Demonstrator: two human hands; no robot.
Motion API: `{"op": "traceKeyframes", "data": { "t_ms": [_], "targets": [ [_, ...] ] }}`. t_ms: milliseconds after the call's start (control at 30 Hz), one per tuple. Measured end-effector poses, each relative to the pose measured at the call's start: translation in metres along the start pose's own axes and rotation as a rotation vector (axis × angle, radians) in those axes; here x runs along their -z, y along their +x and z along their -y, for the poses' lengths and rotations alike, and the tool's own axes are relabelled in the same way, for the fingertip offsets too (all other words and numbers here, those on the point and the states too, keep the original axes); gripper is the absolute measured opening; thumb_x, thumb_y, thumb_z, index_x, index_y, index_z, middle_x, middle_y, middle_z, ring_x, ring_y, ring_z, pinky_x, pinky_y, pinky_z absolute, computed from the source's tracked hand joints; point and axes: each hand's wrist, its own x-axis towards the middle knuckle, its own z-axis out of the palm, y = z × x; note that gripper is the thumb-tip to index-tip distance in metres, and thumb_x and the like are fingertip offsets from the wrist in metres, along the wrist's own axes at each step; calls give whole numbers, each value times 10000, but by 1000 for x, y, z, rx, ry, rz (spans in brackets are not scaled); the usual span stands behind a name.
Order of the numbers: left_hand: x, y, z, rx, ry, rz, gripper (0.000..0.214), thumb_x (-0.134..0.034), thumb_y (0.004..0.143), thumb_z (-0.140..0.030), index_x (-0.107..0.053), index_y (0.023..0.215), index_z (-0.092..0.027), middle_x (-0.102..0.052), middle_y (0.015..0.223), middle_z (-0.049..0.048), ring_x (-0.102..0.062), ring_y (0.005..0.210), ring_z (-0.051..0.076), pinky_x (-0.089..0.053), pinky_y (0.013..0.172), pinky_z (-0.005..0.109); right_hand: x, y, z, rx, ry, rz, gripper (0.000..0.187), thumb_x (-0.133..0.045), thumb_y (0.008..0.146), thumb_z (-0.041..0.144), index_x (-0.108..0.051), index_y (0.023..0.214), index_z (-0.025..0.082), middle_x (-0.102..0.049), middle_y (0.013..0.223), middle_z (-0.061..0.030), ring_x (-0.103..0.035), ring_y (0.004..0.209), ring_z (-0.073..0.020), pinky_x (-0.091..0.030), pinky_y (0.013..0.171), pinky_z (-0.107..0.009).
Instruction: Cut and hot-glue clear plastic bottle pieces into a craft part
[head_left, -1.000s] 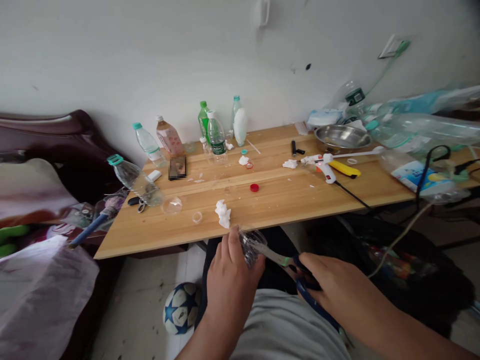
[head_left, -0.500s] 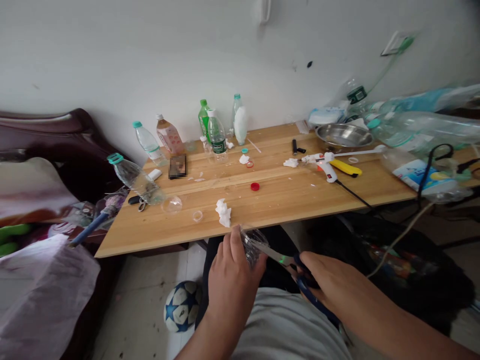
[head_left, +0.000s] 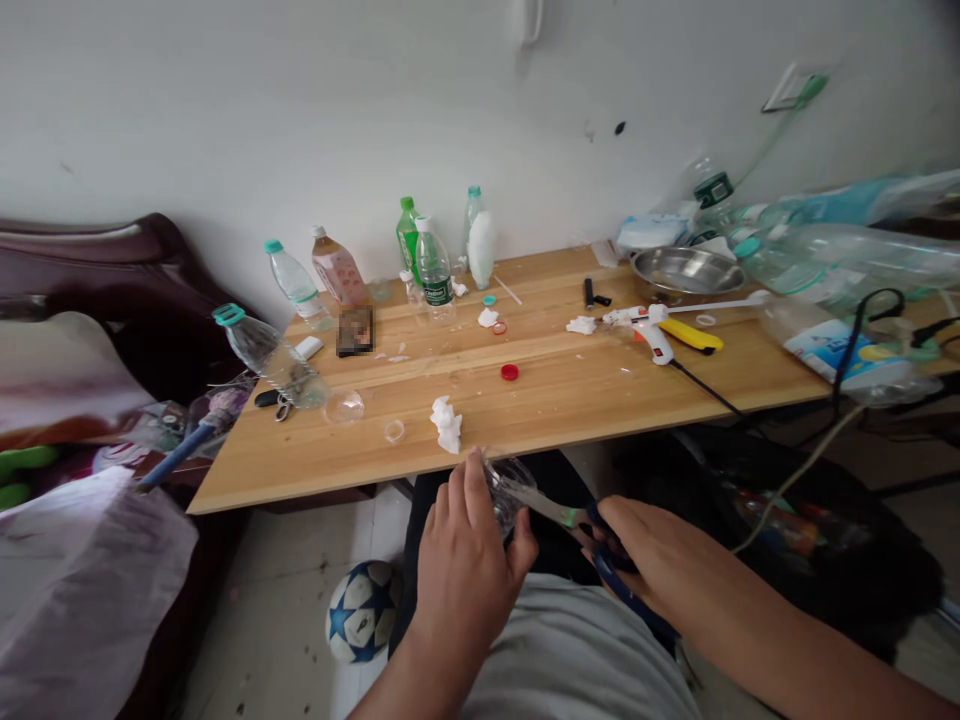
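Note:
My left hand is closed around a clear plastic bottle piece, held just below the front edge of the wooden table. My right hand grips the blue handles of a pair of scissors. The scissor blades point left and reach into the plastic piece. Both hands hover over my lap, with a grey shirt below them.
On the table lie a crumpled tissue, a red cap, several plastic bottles, a glue gun, a yellow knife and a steel bowl. A football rests on the floor. Clutter sits at the left.
My left hand has turned the plastic piece slightly and its thumb has shifted. The scissors have stayed in the piece, almost in place.

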Motion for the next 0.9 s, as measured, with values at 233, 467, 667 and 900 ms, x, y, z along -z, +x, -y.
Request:
{"op": "traceKeyframes", "data": {
  "t_ms": [233,467,667,900],
  "targets": [
    [1,-2,-1,-19,26,-35,624,-576,930,-322,-343,1464,-97,-668,1219,180,-667,1032,307,-586,826,430,-3,-3,0,15,-85,-59,266,-637,759,30,-475,862,214,-638,863,-52,-656,795,-241,-513,684,-361],
    [3,-4,0,-16,4,-98,588,-551,969,-367,-367,1461,-104,-675,1238,169,-664,1054,285,-580,856,405,3,-2,3,0,-28,-38,251,-660,762,56,-475,816,216,-654,827,-44,-670,774,-233,-520,665,-344],
    [0,-6,3,-6,-16,-81,587,-582,957,-358,-388,1455,-117,-679,1237,156,-670,1052,281,-583,848,401,4,1,4,-60,-46,15,245,-690,749,63,-506,806,214,-681,831,-44,-683,791,-242,-521,689,-352],
    [-1,-10,4,30,-37,-17,704,-592,958,-397,-272,1543,-172,-659,1286,153,-659,1095,280,-567,900,407,8,1,7,-59,-80,-18,275,-657,693,9,-495,762,221,-694,747,-13,-702,704,-210,-488,621,-284]
  ]
}}
